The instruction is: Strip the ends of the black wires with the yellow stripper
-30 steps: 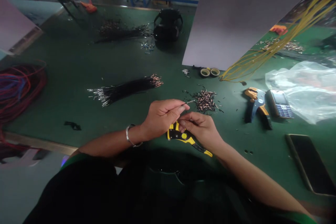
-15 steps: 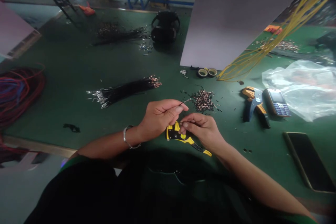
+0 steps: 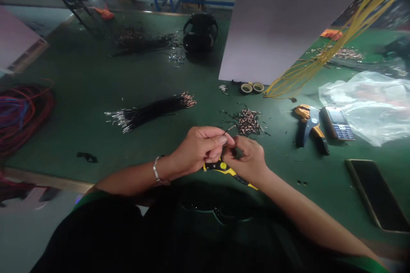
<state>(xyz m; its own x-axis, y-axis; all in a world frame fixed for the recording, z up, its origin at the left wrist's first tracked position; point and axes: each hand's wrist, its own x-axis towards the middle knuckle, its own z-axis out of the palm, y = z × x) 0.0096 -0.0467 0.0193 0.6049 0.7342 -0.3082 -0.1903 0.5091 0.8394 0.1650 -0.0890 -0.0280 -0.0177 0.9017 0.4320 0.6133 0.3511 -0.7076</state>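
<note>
My left hand (image 3: 205, 145) pinches a thin black wire (image 3: 228, 129) between thumb and forefinger, its tip pointing up and right. Right against it, my right hand (image 3: 246, 155) has its fingers curled together near the wire; whatever it holds is hidden. Under both hands lies a yellow and black hand tool (image 3: 224, 166), partly covered by them. Just beyond the fingertips is a heap of small copper-coloured and black pieces (image 3: 248, 121). A bundle of black wires (image 3: 150, 111), silvery at one end and coppery at the other, rests to the left.
On the right are an orange and dark blue hand tool (image 3: 309, 123), a keypad phone (image 3: 338, 123), a smartphone (image 3: 378, 194) and a clear plastic bag (image 3: 368, 102). Tape rolls (image 3: 246, 88) sit by a large pale panel (image 3: 269, 21). Red and blue wire coils (image 3: 22, 115) lie left.
My hands have come together: the right moved up and left to meet the left's fingertips, and the left dipped slightly. They now cover more of the yellow tool.
</note>
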